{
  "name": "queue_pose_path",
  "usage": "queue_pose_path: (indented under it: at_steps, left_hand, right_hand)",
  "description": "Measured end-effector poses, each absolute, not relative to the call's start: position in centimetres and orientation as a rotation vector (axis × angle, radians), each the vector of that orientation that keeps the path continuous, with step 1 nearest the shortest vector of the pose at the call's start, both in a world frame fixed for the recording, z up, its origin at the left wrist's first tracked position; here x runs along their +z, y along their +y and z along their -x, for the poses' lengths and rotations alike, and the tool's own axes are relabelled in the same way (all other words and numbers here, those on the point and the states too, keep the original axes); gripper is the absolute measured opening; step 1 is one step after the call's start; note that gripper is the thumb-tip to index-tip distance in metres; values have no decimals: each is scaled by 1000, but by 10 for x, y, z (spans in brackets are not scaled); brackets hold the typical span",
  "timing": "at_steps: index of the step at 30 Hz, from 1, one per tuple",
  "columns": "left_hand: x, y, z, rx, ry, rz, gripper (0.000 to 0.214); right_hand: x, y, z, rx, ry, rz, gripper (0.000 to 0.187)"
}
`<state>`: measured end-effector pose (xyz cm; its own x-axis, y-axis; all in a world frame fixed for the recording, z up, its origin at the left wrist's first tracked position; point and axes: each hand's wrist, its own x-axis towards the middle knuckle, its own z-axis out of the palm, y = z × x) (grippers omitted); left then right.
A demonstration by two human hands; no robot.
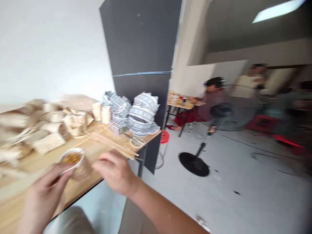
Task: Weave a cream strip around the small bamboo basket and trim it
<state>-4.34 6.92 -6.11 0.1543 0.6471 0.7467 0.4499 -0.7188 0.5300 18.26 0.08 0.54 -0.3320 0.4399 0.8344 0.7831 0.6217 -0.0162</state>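
I see my left hand [45,195] closed around a white-rimmed round cup [72,159] of amber liquid, holding it upright, probably against spilling, over the pale wooden worktop [73,191]. My right hand [115,172] is half open, empty, just beside long thin wooden sticks [114,146].

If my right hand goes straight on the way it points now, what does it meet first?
Probably the thin wooden sticks lying on the table, just ahead of the right hand. Depth is unclear, so the hand may be above them and pass over.
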Motion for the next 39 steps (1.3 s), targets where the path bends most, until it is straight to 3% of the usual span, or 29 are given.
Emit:
queue_pose_path:
  at_steps: [5,27,35,39]
  left_hand:
    - [-6,35,1,1591,1034,-2006,15]
    - [-8,9,-3,1438,877,-1730,20]
    - [-8,8,-11,1387,852,-1719,23]
    - [-9,9,-13,1381,842,-1702,24]
  right_hand:
    - [4,0,-177,-431,-1882,863,25]
    - [13,-3,-163,-647,-2151,370,22]
    - [11,-7,-172,-581,-2079,465,10]
    - [11,-2,-173,-606,-2089,466,15]
